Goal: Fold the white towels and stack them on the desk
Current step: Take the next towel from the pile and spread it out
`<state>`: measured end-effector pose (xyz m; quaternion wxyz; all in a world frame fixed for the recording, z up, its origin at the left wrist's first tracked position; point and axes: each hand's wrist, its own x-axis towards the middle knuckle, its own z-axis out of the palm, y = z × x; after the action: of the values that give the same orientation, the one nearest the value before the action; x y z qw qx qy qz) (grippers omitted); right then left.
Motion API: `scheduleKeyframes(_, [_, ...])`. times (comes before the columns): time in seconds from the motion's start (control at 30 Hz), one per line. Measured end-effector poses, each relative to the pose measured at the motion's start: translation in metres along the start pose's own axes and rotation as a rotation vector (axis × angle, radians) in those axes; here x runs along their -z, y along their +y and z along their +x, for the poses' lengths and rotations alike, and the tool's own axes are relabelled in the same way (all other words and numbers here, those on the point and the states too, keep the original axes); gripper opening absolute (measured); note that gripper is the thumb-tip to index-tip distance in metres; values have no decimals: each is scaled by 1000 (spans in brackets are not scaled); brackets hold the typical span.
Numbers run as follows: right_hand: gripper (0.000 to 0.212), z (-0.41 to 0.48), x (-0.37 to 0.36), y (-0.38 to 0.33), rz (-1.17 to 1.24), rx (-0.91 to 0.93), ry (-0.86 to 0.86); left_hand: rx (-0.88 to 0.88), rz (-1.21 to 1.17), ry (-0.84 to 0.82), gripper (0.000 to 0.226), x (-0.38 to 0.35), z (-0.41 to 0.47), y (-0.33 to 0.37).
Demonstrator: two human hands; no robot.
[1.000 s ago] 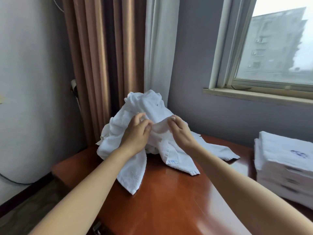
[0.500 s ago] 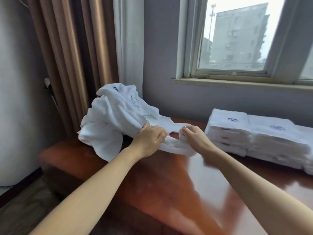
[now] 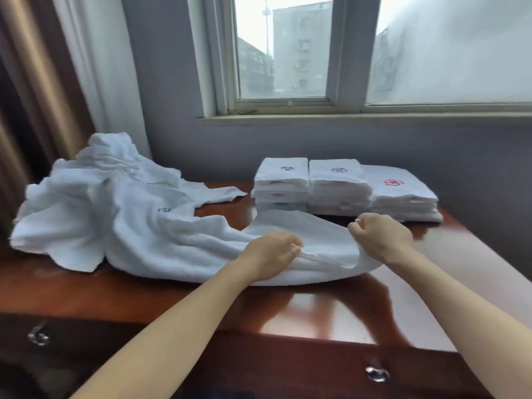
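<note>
At the bottom of the frame two metal drawer pulls (image 3: pixel 376 373) sit on the dark front under the counter (image 3: pixel 316 312); the drawers are closed, so what they hold cannot be seen. Above that edge, in the lower middle, the left hand (image 3: pixel 270 256) and the right hand (image 3: pixel 380 237) each have their fingers (image 3: pixel 294 249) curled tight on the near edge of one white towel (image 3: pixel 187 251). The left pinches it near the centre and the right grips its right-hand end, with a short slack span of cloth between them. Half a second ago the two hands were nearly touching and the towel was bunched up close to the heap (image 3: pixel 80 197) of unfolded cloth; now they are apart and the towel is drawn out along the reddish wood, trailing left from the fingers into that heap at the middle left. Beyond the right hand, apart from it, three stacks of folded towels (image 3: pixel 339 188) stand side by side against the grey wall, under the window (image 3: pixel 288 53), with a brown curtain (image 3: pixel 34 82) at the upper left
</note>
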<state>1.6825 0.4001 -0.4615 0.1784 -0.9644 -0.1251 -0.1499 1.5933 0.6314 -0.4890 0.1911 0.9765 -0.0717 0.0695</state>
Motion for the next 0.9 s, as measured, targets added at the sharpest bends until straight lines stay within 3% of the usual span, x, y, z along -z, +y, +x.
scheduleKeyframes(0.1, [19, -2, 8, 8, -275, 2, -67, -78, 8, -12, 33, -4, 6, 18])
scheduleKeyframes(0.17, [29, -3, 5, -1, -361, 120, -73, -88, 21, 14, 36, -2, 6, 20])
scheduleKeyframes(0.23, [38, -6, -2, -21, -253, 221, -93, -46, 17, 63, 38, 5, 3, 15])
scheduleKeyframes(0.33, [40, -8, -16, -53, 104, 200, -307, 60, 57, 75, 41, 15, -6, -5])
scheduleKeyframes(0.5, [43, -12, -42, -69, 129, 246, -517, 199, 190, -21, 36, 24, -20, -37])
scheduleKeyframes(0.63, [19, -6, -50, -64, 103, 266, -501, 236, 179, -23, 36, 25, -19, -37])
scheduleKeyframes(0.77, [19, 2, -42, -57, 50, 242, -506, 237, 167, -4, 28, 30, -9, -27])
scheduleKeyframes(0.9, [15, 3, -33, -42, -47, 224, -452, 199, 112, -39, 39, 23, 0, -18])
